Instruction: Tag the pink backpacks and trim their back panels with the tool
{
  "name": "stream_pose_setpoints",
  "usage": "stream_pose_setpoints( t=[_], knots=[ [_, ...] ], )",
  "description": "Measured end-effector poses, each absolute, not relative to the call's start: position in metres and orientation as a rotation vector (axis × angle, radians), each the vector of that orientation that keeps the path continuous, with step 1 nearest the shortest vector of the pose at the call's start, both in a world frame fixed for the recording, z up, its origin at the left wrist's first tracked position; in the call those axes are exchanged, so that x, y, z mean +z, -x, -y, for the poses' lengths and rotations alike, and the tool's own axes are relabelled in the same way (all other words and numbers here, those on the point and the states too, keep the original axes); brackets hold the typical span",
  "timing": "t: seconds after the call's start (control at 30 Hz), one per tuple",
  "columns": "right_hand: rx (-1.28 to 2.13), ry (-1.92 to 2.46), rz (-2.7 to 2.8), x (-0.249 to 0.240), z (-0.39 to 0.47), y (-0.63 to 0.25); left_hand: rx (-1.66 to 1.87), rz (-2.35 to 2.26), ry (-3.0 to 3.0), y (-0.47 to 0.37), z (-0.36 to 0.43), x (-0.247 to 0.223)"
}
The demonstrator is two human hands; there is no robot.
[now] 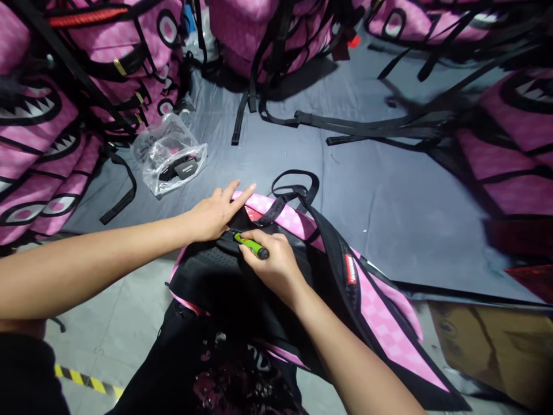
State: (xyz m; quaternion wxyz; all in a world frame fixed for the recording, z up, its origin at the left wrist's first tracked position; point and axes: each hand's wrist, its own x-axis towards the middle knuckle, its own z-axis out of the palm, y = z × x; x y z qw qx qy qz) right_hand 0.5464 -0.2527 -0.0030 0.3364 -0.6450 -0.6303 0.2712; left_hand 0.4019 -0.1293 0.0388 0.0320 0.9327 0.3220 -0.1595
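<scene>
A pink checkered and black backpack (302,259) lies tilted over my lap and the table's front edge, its black padded back panel facing me. My left hand (213,213) rests on its upper edge with fingers stretched out, pressing the black fabric. In my right hand (276,259) is a green marker pen (251,245) with a black end, gripped between thumb and fingers. The pen's tip meets the black panel right beside my left hand and is partly hidden. A black loop handle (298,178) stands up from the bag's top, and a red label (350,269) sits on the shoulder strap.
Pink backpacks with eye and teeth prints stand on the left (43,150), at the back (268,34) and on the right (514,144). A clear plastic bag (173,155) holding black pieces lies on the grey-covered table (358,202). A cardboard box (488,340) is below right.
</scene>
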Motion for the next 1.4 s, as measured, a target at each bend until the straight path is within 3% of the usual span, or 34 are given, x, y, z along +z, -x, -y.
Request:
stream_pose_setpoints(
  t=[0.5, 0.97, 1.13, 1.4],
  knots=[
    [0.576, 1.688, 1.665, -0.001, 0.246, -0.531, -0.422, -1.024, -2.748, -0.396, 0.123, 0.033],
    [0.677, 1.712, 1.581, 0.006, 0.246, -0.527, -0.361, -1.023, -2.683, -0.395, 0.124, 0.035],
    [0.934, 1.617, 1.486, 0.010, 0.245, -0.534, -0.408, -1.039, -2.639, -0.397, 0.124, 0.040],
    [0.915, 1.700, 1.438, 0.011, 0.245, -0.531, -0.452, -1.046, -2.592, -0.399, 0.123, 0.044]
  ],
)
